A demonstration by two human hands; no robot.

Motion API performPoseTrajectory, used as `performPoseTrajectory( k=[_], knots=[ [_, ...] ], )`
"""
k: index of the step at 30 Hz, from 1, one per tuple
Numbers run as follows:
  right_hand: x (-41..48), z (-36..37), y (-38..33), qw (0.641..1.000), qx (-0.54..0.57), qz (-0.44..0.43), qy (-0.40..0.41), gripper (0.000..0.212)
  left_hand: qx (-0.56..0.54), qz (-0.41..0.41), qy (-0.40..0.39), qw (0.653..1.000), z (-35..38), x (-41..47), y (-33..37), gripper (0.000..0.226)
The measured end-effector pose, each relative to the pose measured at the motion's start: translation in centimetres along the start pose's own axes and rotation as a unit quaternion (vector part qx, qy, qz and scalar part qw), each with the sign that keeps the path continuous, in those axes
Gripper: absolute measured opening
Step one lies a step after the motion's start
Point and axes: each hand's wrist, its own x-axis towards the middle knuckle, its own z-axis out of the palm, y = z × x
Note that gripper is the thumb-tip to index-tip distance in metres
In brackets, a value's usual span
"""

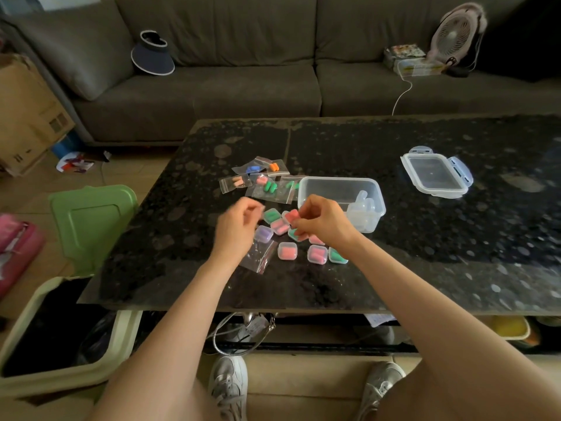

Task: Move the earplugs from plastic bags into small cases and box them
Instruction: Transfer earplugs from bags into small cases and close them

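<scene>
- Right grip (324,223) is closed on a red case (290,214), pinching it just above the bench (394,268), near the box (340,181).
- Progress looks to be past halfway on filling: several filled cases (287,250) sit in a cluster under the hands, and one empty bag (261,255) lies beside them.
- Left to do: a handful of full bags (267,186) wait behind the cluster, just left of the box.
- Boxing has not begun; the box holds only spare cases (364,212), all clear, and its lid (435,174) lies well apart to the right.
- Left grip (239,223) is blurred, fingers curled; whether it holds anything cannot be told.
</scene>
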Motion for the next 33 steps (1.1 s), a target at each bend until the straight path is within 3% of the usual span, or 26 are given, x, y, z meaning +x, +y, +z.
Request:
performPoseTrajectory(
  k=[1,3,8,11,14,19,24,29,31,33],
  knots=[
    [0.0,0.0,-0.1,1.0,-0.004,-0.007,0.001,0.02,-0.087,0.01,-0.055,0.995,0.3,-0.4,1.1,0.02],
    [-0.1,0.0,-0.2,0.999,-0.037,-0.025,0.006,0.016,-0.144,0.03,-0.113,0.983,1.1,-0.9,2.7,0.02],
    [-0.4,-0.8,-0.3,0.994,-0.089,-0.062,0.033,0.008,-0.183,0.03,-0.063,0.981,2.3,-0.6,3.4,0.013],
    [-0.8,-1.5,-0.4,0.993,-0.078,-0.068,0.057,0.018,-0.205,0.018,-0.069,0.976,2.6,-0.2,3.9,0.008],
    [-0.6,-3.1,0.0,0.992,-0.061,-0.035,0.1,0.026,-0.215,0.005,-0.068,0.974,2.9,0.2,4.0,0.005],
    [1.2,-5.6,1.3,0.973,-0.163,0.053,0.152,0.003,-0.181,-0.006,-0.076,0.981,3.1,0.7,3.8,0.002],
    [4.7,-5.9,0.9,0.937,-0.34,0.056,0.056,0.018,-0.175,-0.006,-0.068,0.982,3.0,1.0,3.4,0.006],
    [7.3,-5.2,1.2,0.859,-0.499,0.112,-0.033,0.035,-0.202,-0.005,-0.074,0.977,2.5,1.0,3.4,0.005],
    [7.8,-5.3,1.3,0.839,-0.52,0.147,-0.064,0.042,-0.213,-0.009,-0.081,0.974,2.4,0.9,3.3,0.003],
    [8.0,-5.6,1.4,0.841,-0.506,0.176,-0.076,0.046,-0.222,-0.012,-0.087,0.971,2.3,0.8,3.2,0.003]
  ],
)
